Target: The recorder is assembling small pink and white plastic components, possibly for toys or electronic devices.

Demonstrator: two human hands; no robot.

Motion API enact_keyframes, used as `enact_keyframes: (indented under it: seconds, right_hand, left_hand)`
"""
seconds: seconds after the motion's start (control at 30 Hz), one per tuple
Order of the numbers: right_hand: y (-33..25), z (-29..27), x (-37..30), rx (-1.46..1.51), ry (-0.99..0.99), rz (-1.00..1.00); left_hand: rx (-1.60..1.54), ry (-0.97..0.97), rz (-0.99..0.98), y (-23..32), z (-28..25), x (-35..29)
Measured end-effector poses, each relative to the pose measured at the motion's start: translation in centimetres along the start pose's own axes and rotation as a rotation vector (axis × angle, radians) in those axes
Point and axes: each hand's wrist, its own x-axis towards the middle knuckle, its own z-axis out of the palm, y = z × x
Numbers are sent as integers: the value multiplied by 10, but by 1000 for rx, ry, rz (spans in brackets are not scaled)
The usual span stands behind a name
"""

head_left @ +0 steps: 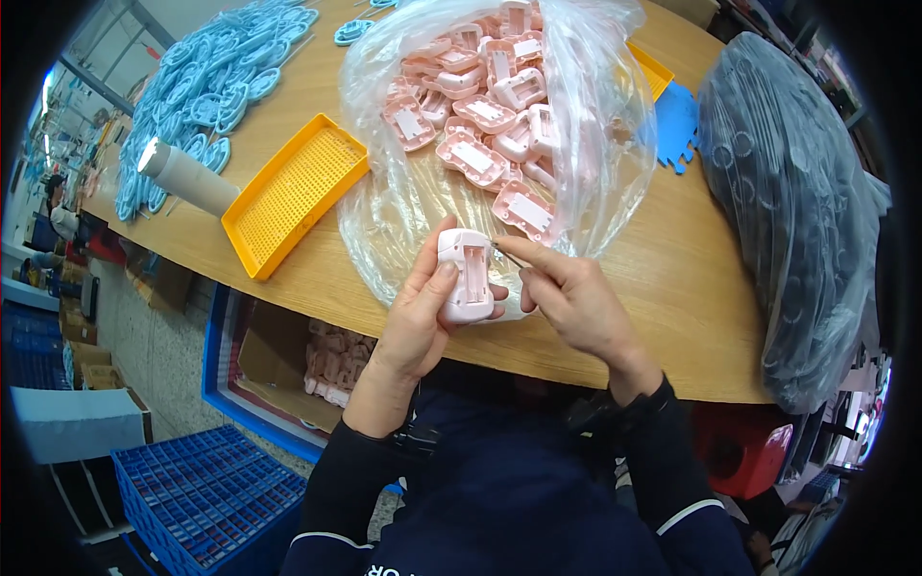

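Note:
My left hand (419, 307) is wrapped round a pale pink plastic housing (468, 305) with an open battery compartment facing up. Between the thumb and fingers of my right hand (581, 302) is a thin dark tool (509, 253), whose tip is at the upper right edge of the housing; its exact kind is too small to make out. Just beyond my hands, a clear plastic bag (384, 206) lies open with a heap of similar pink housings (473, 156) in it. One pink housing (525, 210) lies nearest to my right hand.
A yellow perforated tray (300, 195) tilts against a whitish cylinder (182, 176) on the wooden table (672, 326). Light blue plastic parts (202, 82) are piled far left. A dark plastic-wrapped bundle (783, 211) lies right. Below the table stand a box of pink parts (274, 370) and a blue crate (206, 494).

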Motion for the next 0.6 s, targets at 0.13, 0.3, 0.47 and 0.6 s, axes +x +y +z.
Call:
enact_keyframes:
  seconds: [0.13,0.3,0.47,0.6]
  right_hand:
    - [-12,-30,4,358,-297,296]
    - [-10,-42,10,379,-435,343]
    - [-18,-43,11,292,-505,381]
    - [-18,-43,8,329,-502,362]
  left_hand:
    - [167,-47,46,3,7,2]
    - [382,-55,103,4,10,5]
    - [498,-11,151,-1,9,8]
    - [502,2,173,0,8,6]
